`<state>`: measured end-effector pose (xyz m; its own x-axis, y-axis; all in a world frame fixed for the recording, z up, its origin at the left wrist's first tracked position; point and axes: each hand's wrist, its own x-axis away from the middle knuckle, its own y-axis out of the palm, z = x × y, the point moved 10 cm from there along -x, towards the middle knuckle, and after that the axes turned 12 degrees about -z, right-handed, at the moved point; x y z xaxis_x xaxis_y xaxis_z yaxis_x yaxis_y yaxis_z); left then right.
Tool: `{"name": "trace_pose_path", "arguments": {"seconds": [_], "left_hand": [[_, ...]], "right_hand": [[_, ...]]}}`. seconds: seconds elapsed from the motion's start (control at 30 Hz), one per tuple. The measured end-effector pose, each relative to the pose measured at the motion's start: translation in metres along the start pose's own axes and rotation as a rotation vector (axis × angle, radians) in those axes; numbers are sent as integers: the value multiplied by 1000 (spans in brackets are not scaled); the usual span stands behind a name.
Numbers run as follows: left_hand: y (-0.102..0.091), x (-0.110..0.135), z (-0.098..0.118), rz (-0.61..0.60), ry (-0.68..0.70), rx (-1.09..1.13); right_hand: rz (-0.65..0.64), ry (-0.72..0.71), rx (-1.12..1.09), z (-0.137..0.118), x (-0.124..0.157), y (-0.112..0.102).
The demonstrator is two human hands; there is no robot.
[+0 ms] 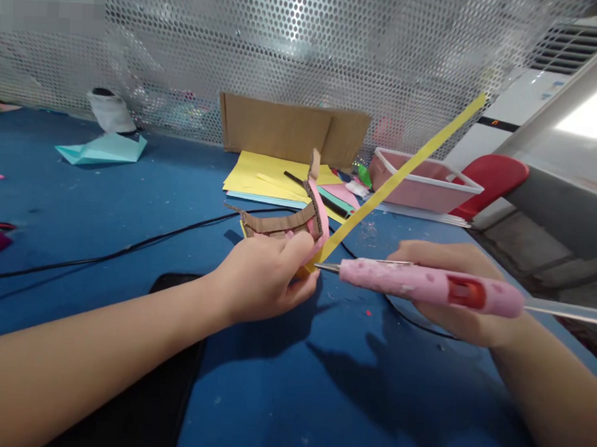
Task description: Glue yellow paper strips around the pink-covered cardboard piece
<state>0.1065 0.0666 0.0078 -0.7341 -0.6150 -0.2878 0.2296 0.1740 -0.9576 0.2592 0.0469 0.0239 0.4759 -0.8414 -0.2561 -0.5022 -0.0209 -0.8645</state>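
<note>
My left hand [266, 275] is closed on a small craft piece [299, 217] made of corrugated cardboard strip with pink paper on it, held above the blue table [130, 195]. A long yellow paper strip [406, 169] rises from that piece up to the right. My right hand [450, 291] is wrapped round a pink glue gun [425, 285] lying level, its metal nozzle pointing left and touching the base of the yellow strip beside my left thumb.
Behind lie a stack of coloured paper sheets [265, 175], a folded cardboard piece [288, 129], a pink tray [421, 183] and a red object [491, 177]. A light blue folded paper [102, 148] is far left. A black cable [127, 248] crosses the table; a dark phone [175, 290] lies under my left forearm.
</note>
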Motion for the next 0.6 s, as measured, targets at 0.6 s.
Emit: {"name": "trace_pose_path", "arguments": {"seconds": [0.6], "left_hand": [[6, -2, 6, -74, 6, -69]], "right_hand": [[-6, -274, 298, -38, 0, 5]]}}
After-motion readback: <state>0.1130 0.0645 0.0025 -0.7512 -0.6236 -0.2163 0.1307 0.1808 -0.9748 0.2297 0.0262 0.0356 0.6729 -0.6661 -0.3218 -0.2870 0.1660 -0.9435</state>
